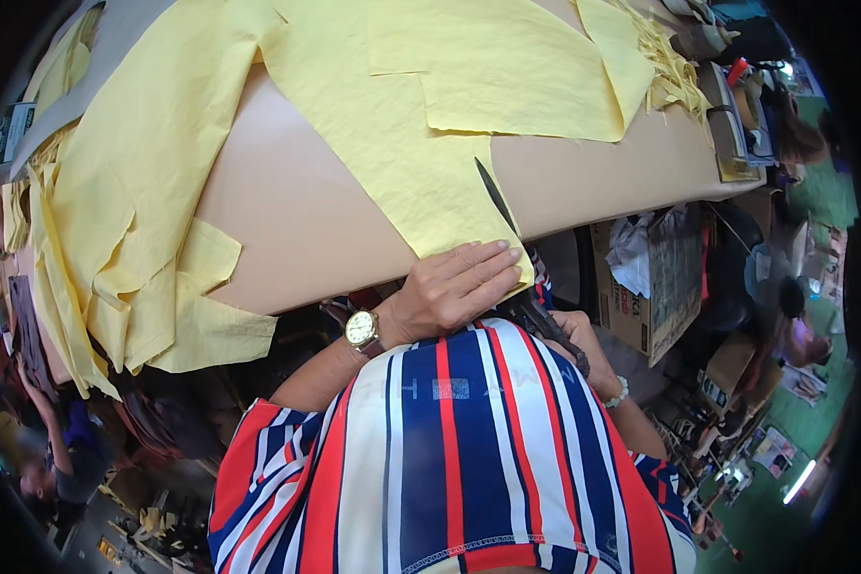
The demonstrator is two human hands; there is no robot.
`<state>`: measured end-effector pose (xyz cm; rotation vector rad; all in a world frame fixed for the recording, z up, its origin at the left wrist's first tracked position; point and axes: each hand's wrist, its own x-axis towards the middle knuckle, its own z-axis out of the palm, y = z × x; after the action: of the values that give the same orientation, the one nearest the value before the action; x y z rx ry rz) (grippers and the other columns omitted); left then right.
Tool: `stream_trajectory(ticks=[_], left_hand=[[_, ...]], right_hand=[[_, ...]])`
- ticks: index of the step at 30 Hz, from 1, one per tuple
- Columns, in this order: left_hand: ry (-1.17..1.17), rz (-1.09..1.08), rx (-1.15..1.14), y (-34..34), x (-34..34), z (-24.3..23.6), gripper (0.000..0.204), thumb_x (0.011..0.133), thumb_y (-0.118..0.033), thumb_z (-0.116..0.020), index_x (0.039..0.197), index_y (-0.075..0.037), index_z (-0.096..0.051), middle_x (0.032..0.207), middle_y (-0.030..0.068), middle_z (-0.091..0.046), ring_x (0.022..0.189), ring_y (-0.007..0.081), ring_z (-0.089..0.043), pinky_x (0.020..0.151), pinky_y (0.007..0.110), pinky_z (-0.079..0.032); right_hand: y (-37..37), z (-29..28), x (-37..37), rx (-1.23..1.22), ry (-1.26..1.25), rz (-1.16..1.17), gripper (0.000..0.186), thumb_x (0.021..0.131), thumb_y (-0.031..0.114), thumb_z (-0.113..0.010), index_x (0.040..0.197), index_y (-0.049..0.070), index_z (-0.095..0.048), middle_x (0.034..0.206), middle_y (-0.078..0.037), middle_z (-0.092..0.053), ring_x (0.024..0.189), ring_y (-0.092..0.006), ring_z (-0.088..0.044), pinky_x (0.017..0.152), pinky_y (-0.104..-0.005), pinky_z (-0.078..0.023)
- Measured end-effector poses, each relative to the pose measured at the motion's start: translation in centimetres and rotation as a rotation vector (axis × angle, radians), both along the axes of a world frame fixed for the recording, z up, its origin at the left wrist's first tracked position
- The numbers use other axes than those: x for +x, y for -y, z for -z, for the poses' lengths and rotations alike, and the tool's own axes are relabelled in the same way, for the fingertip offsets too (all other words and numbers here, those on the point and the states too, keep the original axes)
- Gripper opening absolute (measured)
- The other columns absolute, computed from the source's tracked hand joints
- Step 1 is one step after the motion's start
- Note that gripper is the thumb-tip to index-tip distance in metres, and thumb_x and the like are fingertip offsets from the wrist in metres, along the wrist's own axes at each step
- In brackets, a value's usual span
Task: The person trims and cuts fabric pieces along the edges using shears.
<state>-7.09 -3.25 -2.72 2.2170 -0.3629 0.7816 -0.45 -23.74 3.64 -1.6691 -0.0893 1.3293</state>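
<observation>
My left hand [454, 287], with a wristwatch, lies spread on the narrow end of a yellow fabric piece [392, 153] at the table's front edge, pressing on it with fingers outstretched. My right hand [584, 344], with a bead bracelet, is closed on the handles of large black scissors [497, 196], low beside my striped shirt and partly hidden by it. One long dark blade shows along the right side of the fabric strip, pointing away from me; the rest of the scissors passes under or past the fabric's end.
More yellow pieces [134, 239] drape over the tan table [297, 220] at left. Yellow scraps [674, 86] and a metal holder [737, 124] sit at right. A cardboard box [631, 325] stands below the edge. Other people [43, 459] [804, 344] are at both sides.
</observation>
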Motion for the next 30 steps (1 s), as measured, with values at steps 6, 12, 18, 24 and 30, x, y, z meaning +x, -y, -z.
stream_trajectory(ticks=[6,12,18,24,30], left_hand=[[0.009,0.024,-0.028,0.2,0.5,-0.5,0.025,0.070,-0.008,-0.070,0.092,0.001,-0.062,0.095,0.0150,-0.065,0.090,0.0264,-0.065,0.073,0.033,-0.055],[-0.002,0.043,-0.021,0.2,0.6,-0.4,0.022,0.072,-0.009,-0.069,0.091,0.001,-0.063,0.095,0.0151,-0.066,0.091,0.0269,-0.064,0.074,0.033,-0.055],[-0.028,-0.200,0.128,-5.1,2.7,-3.7,0.031,0.073,-0.018,-0.071,0.099,-0.001,-0.063,0.102,0.0147,-0.064,0.097,0.0279,-0.062,0.082,0.036,-0.052],[-0.300,-1.026,0.574,-19.5,8.5,-3.0,0.060,0.077,-0.039,-0.066,0.119,-0.001,-0.047,0.120,0.0160,-0.052,0.114,0.0298,-0.047,0.090,0.043,-0.039],[-0.427,-1.008,0.401,-23.1,14.9,-1.0,0.059,0.078,-0.035,-0.064,0.122,-0.001,-0.045,0.117,0.0163,-0.053,0.109,0.0310,-0.050,0.089,0.043,-0.041]], right_hand=[[0.3,0.1,-0.3,0.002,0.006,0.021,0.014,0.080,0.012,-0.063,0.073,0.001,-0.058,0.066,0.007,-0.052,0.058,0.0007,-0.044,0.049,-0.0167,-0.034],[-0.7,-0.3,-0.1,0.026,-0.023,0.056,0.014,0.079,0.012,-0.064,0.073,0.001,-0.058,0.066,0.007,-0.053,0.059,0.0002,-0.044,0.050,-0.0173,-0.034],[-0.4,-0.4,-0.1,0.017,-0.058,0.118,0.013,0.078,0.010,-0.064,0.072,0.001,-0.058,0.067,0.005,-0.054,0.059,-0.0004,-0.045,0.051,-0.0177,-0.037],[-0.3,-0.5,0.3,0.061,-0.103,0.117,0.016,0.077,0.014,-0.067,0.070,0.003,-0.057,0.066,0.005,-0.053,0.056,-0.0002,-0.045,0.048,-0.0166,-0.035],[0.9,-0.5,0.8,0.091,-0.149,0.180,0.017,0.077,0.015,-0.065,0.078,-0.001,-0.059,0.069,0.001,-0.057,0.058,-0.0028,-0.050,0.051,-0.0173,-0.039]])
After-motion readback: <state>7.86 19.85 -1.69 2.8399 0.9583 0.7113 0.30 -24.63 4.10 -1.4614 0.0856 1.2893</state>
